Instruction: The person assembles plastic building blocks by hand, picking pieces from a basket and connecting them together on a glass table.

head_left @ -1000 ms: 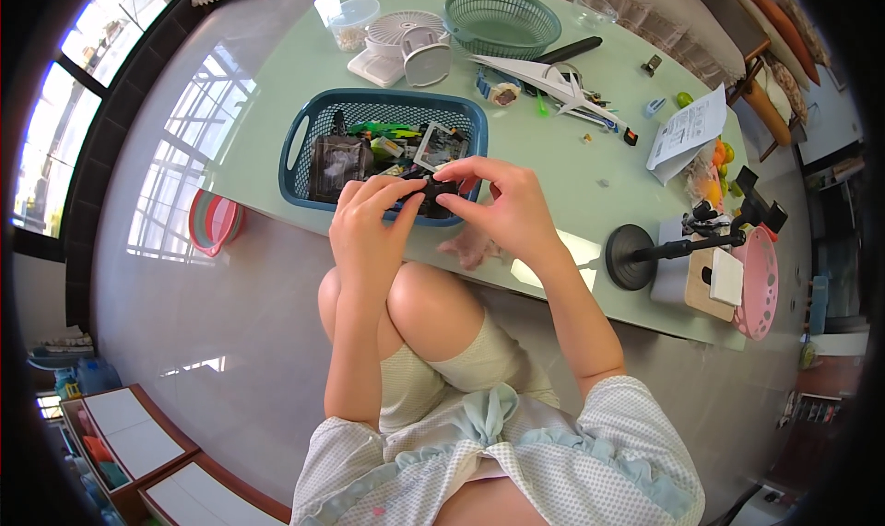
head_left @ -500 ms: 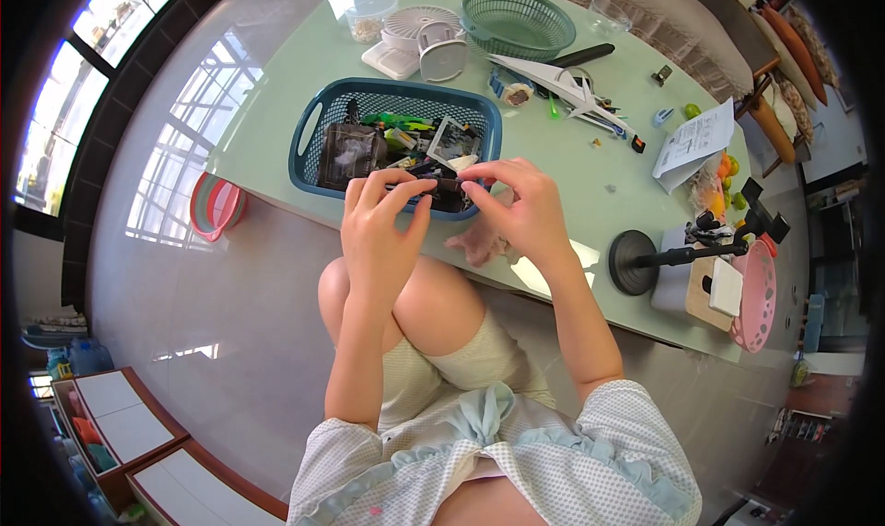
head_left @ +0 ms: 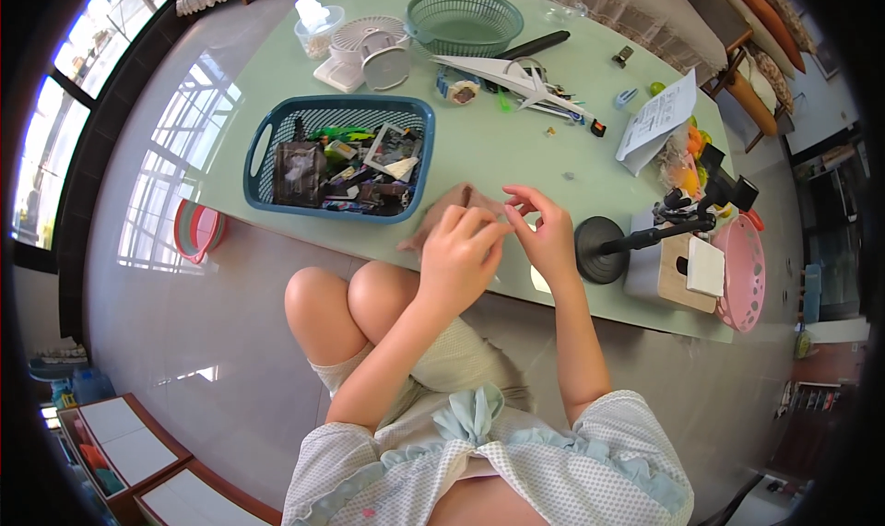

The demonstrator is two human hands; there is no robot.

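My left hand [head_left: 458, 257] is held above the table's near edge, its fingers curled together, and whatever they may grip is hidden. Close to it, my right hand [head_left: 546, 242] has thumb and forefinger brought together at the left fingertips; anything between them is too small to make out. A pinkish-brown cloth [head_left: 446, 211] lies on the table just behind and partly under my left hand. To the left stands a blue plastic basket [head_left: 419, 180] filled with small dark, grey and green pieces that look like toy building parts, and a dark clear-looking packet [head_left: 300, 176].
On the green table [head_left: 516, 162] are a white fan [head_left: 369, 42], a green basket [head_left: 466, 19], a white toy plane [head_left: 530, 83], and a paper sheet [head_left: 656, 120]. A black round-based stand [head_left: 599, 249], a bin [head_left: 650, 263] and a pink basket [head_left: 740, 272] occupy the right end.
Both hands have moved from over the blue basket's near rim to the right, beside the cloth. The dark small piece between the fingertips earlier no longer shows. The view has shifted.
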